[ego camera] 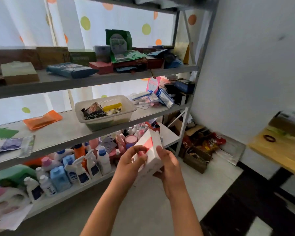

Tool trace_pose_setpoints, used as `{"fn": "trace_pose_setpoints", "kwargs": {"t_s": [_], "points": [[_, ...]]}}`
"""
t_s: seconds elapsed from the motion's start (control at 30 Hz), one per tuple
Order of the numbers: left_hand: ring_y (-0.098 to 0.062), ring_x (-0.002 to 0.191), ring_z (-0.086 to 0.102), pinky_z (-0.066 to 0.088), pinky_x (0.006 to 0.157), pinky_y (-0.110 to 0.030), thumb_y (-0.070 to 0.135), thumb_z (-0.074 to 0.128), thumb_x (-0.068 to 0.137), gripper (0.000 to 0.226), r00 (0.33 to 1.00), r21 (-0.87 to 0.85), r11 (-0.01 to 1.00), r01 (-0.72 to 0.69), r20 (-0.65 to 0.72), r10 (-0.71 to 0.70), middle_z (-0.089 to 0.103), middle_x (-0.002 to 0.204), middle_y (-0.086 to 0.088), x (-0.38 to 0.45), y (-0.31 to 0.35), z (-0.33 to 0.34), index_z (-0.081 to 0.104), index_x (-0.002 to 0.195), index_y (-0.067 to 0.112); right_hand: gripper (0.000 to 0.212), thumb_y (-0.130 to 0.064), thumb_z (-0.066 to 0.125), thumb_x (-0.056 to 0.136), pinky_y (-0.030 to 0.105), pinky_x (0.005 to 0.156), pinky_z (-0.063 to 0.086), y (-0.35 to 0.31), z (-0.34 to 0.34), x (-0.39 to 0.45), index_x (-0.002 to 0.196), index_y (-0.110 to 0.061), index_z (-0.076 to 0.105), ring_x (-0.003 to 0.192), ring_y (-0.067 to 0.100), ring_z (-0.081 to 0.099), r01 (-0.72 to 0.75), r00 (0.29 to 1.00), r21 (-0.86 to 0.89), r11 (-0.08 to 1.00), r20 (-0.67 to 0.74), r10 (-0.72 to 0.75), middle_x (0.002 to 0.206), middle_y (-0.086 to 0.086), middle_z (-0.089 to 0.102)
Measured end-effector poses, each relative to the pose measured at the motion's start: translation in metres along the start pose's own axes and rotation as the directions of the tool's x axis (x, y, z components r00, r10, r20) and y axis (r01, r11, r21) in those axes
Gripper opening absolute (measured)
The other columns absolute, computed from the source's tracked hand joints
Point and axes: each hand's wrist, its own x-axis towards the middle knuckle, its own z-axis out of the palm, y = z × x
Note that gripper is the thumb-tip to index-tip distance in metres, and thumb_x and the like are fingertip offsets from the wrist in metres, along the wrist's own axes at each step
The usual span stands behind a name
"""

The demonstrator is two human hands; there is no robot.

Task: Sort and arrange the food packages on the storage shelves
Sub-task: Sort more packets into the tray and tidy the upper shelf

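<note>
Both hands held a white box with a red-pink stripe [149, 147] in front of the shelving, below the middle shelf [61, 132]. Left hand [129, 161] grip curled around its left edge; right hand [167, 163] grip wrapped its right side. Mesh basket [126, 103] of packets sat on that shelf.

A shelving unit [95, 79] fills the left and centre, its right end against the wall [245, 65]. On the middle shelf a basket [107, 101] holds packets [94, 110], with a flat pouch [43, 119] lying to its left and a heap of small packs [160, 97] to its right. Bottles [78, 166] crowd the shelf below. In front of that shelf, both hands [150, 160] hold a box [150, 150] (tilted). Right of the unit, an open carton [197, 157] sits on the floor.
</note>
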Motion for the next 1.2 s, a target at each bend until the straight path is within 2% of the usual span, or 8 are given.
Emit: {"fn": "trace_pose_setpoints", "kwargs": {"t_s": [0.1,0.2,0.37,0.47,0.67,0.8,1.0,1.2], "points": [[-0.005,0.106,0.056,0.049,0.06,-0.012,0.017,0.065,0.094,0.027,0.999,0.049,0.998,-0.042,0.014,0.041,0.052,0.129,0.012,0.001,-0.003,0.01,0.061,0.114,0.035,0.071,-0.051,0.08,0.067,0.04,0.08,0.062,-0.001,-0.013,-0.003,0.128,-0.029,0.055,0.103,0.027,0.07,-0.003,0.998,0.03,1.0,-0.061,0.004,0.117,0.009,0.068],[-0.019,0.121,0.053,0.056,0.087,-0.034,0.02,0.07,0.09,0.05,0.993,0.164,0.986,-0.03,-0.109,0.049,0.049,0.142,0.004,0.007,-0.006,0.006,0.051,0.134,0.034,0.075,-0.047,0.079,0.066,0.037,0.077,0.06,-0.004,-0.022,-0.003,0.133,-0.02,0.056,0.108,0.03,0.068,0.019,0.995,0.117,0.993,-0.095,-0.008,0.119,0.015,0.067],[-0.017,0.112,0.057,0.056,0.087,-0.037,0.041,0.068,0.088,0.065,0.979,0.06,0.984,0.165,-0.129,-0.157,0.054,0.136,0.005,0.011,-0.018,-0.016,0.043,0.145,0.019,0.08,-0.047,0.079,0.066,0.041,0.08,0.059,-0.002,-0.022,-0.003,0.136,-0.017,0.053,0.111,0.031,0.068,0.043,0.996,0.214,0.976,-0.081,-0.027,0.121,0.018,0.067],[-0.015,0.106,0.057,0.05,0.097,-0.038,0.034,0.067,0.091,0.061,0.976,0.02,0.986,0.163,-0.146,-0.159,0.057,0.129,0.003,0.008,-0.02,-0.025,0.044,0.145,0.019,0.062,-0.041,0.073,0.076,0.037,0.08,0.059,0.003,-0.014,-0.003,0.132,-0.024,0.054,0.108,0.025,0.07,0.056,0.998,0.185,0.981,-0.052,-0.047,0.115,0.011,0.07],[-0.004,0.094,0.057,0.046,0.067,-0.019,0.03,0.05,0.102,0.033,0.96,-0.118,0.991,0.06,-0.265,-0.09,0.062,0.11,0.007,0.002,-0.015,-0.053,0.049,0.134,0.026,0.032,-0.02,0.058,0.1,0.015,0.069,0.055,0.008,0.005,0.002,0.125,-0.039,0.062,0.107,0.012,0.065,0.135,0.988,-0.049,0.99,-0.063,-0.138,0.115,-0.005,0.069],[-0.009,0.106,0.06,0.047,0.081,-0.03,0.043,0.035,0.105,0.024,0.936,-0.241,0.971,-0.003,-0.342,-0.082,0.066,0.108,0.013,-0.005,-0.015,-0.075,0.056,0.117,0.041,0.032,-0.017,0.063,0.097,0.005,0.066,0.051,0.023,0.027,0.014,0.125,-0.032,0.066,0.121,0.013,0.056,0.151,0.979,-0.232,0.961,-0.097,-0.177,0.129,-0.003,0.058],[-0.017,0.117,0.06,0.051,0.098,-0.052,0.05,0.037,0.103,0.036,0.888,-0.31,0.95,-0.04,-0.447,-0.109,0.067,0.117,0.004,-0.022,-0.015,-0.11,0.057,0.125,0.029,0.03,-0.021,0.043,0.105,0.03,0.078,0.057,0.03,0.06,0.015,0.109,-0.031,0.071,0.104,0.021,0.067,0.047,0.999,-0.192,0.98,-0.012,-0.051,0.108,0.004,0.074],[-0.01,0.113,0.06,0.049,0.089,-0.032,0.054,0.035,0.099,0.043,0.853,-0.263,0.963,-0.063,-0.514,-0.085,0.071,0.11,-0.001,-0.034,-0.022,-0.139,0.064,0.111,0.025,0.04,-0.048,0.055,0.097,0.039,0.088,0.057,0.04,0.082,0.019,0.11,-0.015,0.072,0.096,0.021,0.075,-0.078,0.996,-0.059,0.995,0.034,0.08,0.1,0.008,0.078]]}}
